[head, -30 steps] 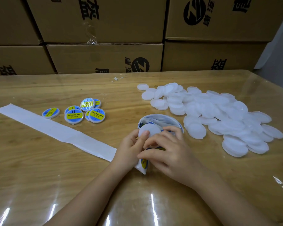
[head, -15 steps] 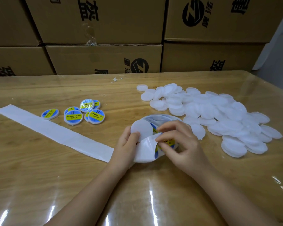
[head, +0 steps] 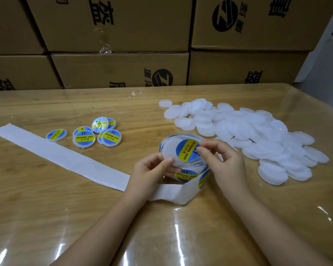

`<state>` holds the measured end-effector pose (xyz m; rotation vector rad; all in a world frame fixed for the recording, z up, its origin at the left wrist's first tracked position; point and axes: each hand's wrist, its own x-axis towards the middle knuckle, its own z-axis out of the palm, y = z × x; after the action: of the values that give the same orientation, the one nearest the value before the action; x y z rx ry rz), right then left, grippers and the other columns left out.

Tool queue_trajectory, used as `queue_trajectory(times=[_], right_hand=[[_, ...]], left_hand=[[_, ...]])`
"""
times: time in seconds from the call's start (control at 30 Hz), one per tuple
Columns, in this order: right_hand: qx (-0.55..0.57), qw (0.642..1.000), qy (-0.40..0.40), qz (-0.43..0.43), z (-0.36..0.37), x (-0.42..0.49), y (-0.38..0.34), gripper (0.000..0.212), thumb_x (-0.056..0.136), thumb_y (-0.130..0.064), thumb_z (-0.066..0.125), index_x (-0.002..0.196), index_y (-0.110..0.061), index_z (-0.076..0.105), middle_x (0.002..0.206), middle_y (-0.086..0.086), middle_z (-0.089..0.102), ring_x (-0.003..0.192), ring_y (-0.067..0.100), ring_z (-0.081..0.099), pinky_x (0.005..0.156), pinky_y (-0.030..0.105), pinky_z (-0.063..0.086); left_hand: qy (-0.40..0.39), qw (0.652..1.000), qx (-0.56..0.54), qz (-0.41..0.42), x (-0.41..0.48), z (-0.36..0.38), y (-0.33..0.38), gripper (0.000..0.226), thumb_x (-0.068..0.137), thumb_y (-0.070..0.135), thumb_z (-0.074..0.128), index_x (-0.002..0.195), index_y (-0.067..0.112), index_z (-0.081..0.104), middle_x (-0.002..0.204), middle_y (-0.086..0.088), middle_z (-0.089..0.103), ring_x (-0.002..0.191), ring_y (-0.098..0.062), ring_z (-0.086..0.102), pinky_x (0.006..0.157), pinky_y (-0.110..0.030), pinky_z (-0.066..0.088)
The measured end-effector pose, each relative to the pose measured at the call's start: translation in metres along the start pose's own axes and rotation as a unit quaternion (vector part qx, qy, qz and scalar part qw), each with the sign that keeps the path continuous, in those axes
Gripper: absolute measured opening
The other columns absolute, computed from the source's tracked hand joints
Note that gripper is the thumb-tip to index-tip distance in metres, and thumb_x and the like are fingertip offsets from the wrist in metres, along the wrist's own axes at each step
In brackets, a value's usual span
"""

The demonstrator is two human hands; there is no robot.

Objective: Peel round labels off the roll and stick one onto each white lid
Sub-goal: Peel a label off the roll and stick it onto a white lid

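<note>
My left hand (head: 152, 169) grips a white lid (head: 168, 151) by its edge, tilted up above the label roll (head: 192, 176). With thumb and forefinger, my right hand (head: 227, 164) pinches a round blue and yellow label (head: 186, 150) and holds it against the lid's face. The roll's white backing strip (head: 65, 160) trails left across the table. A heap of plain white lids (head: 248, 135) lies to the right. Several labelled lids (head: 92, 136) sit in a group to the left.
Stacked cardboard boxes (head: 119, 70) line the table's far edge. The wooden table (head: 46, 217) has a glossy clear cover. Small white scraps (head: 135, 94) lie near the back edge.
My right hand has pulled a label free of the backing and brought it up onto the lid. My left hand has lifted and turned the lid towards me.
</note>
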<state>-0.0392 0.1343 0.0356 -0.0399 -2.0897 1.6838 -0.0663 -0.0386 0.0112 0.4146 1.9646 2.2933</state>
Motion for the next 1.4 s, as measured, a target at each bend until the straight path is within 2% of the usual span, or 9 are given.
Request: queue_trajectory(times=[0.1,0.27,0.43,0.57,0.87,1.1,1.27,1.4], right_hand=[[-0.026,1.0,0.003,0.013,0.0022,-0.0015,-0.001,0.014,0.081,-0.018,0.071,0.077,-0.031,0.069,0.088,0.01,0.065,0.077,0.011,0.058,0.067,0.013,0.044],[-0.04,0.999,-0.016,0.011,0.0048,-0.0045,-0.0044,0.016,0.08,-0.018,0.071,0.076,-0.034,0.068,0.088,0.007,0.063,0.073,0.005,0.054,0.068,0.015,0.045],[-0.059,0.998,-0.024,0.011,0.0076,-0.0073,-0.0059,0.018,0.08,-0.019,0.072,0.075,-0.036,0.067,0.086,0.006,0.061,0.085,0.019,0.053,0.08,0.032,0.047],[-0.079,0.997,-0.026,0.01,0.0077,-0.0073,-0.0073,0.017,0.08,-0.022,0.071,0.076,-0.038,0.066,0.085,0.005,0.059,0.088,0.023,0.052,0.084,0.04,0.047],[-0.079,0.996,-0.031,0.019,0.0074,-0.0067,-0.0073,0.016,0.081,-0.023,0.07,0.077,-0.038,0.066,0.087,0.004,0.059,0.09,0.022,0.052,0.081,0.035,0.048],[-0.073,0.996,-0.037,0.026,0.0055,-0.0058,-0.0066,0.011,0.082,-0.021,0.07,0.079,-0.031,0.069,0.09,0.008,0.061,0.084,0.016,0.053,0.078,0.027,0.047],[-0.082,0.996,-0.029,0.018,0.0072,-0.0071,-0.0059,0.016,0.081,-0.023,0.07,0.077,-0.038,0.066,0.086,0.001,0.059,0.091,0.023,0.053,0.084,0.034,0.047],[-0.088,0.996,-0.019,0.009,0.0086,-0.009,-0.0062,0.018,0.081,-0.023,0.07,0.076,-0.04,0.065,0.079,-0.007,0.058,0.087,0.022,0.053,0.089,0.043,0.045]], left_hand=[[-0.011,1.0,0.001,-0.004,-0.0013,0.0011,0.0004,0.014,0.082,0.016,0.06,0.084,0.004,0.068,0.073,-0.005,0.074,0.068,-0.012,0.07,0.061,-0.019,0.054],[-0.02,0.999,0.025,0.003,-0.0021,0.0035,0.0006,0.027,0.074,0.024,0.062,0.088,0.001,0.068,0.072,-0.004,0.073,0.068,-0.009,0.069,0.062,-0.016,0.052],[-0.022,0.999,0.024,0.005,-0.0021,0.003,0.0005,0.025,0.074,0.024,0.062,0.086,0.003,0.068,0.07,-0.003,0.073,0.067,-0.008,0.069,0.061,-0.015,0.051],[-0.022,0.999,0.036,0.007,-0.002,0.0031,0.0007,0.024,0.075,0.026,0.062,0.085,0.004,0.068,0.069,-0.004,0.073,0.066,-0.007,0.068,0.061,-0.014,0.05],[-0.023,0.999,0.049,0.007,-0.0009,0.0018,-0.0018,0.024,0.075,0.027,0.063,0.085,0.007,0.069,0.07,-0.003,0.073,0.063,-0.004,0.065,0.061,-0.015,0.05],[-0.022,0.998,0.061,0.009,-0.0011,0.0006,-0.0029,0.023,0.075,0.03,0.064,0.084,0.009,0.07,0.07,-0.005,0.073,0.065,-0.005,0.065,0.062,-0.016,0.051],[-0.015,0.997,0.076,0.014,-0.0021,0.0009,-0.003,0.024,0.074,0.033,0.064,0.082,0.011,0.071,0.07,-0.005,0.073,0.065,-0.007,0.064,0.062,-0.021,0.05],[-0.008,0.997,0.076,0.029,-0.0026,0.0029,-0.0025,0.02,0.075,0.031,0.065,0.079,0.013,0.071,0.066,-0.004,0.072,0.06,-0.004,0.062,0.058,-0.018,0.049]])
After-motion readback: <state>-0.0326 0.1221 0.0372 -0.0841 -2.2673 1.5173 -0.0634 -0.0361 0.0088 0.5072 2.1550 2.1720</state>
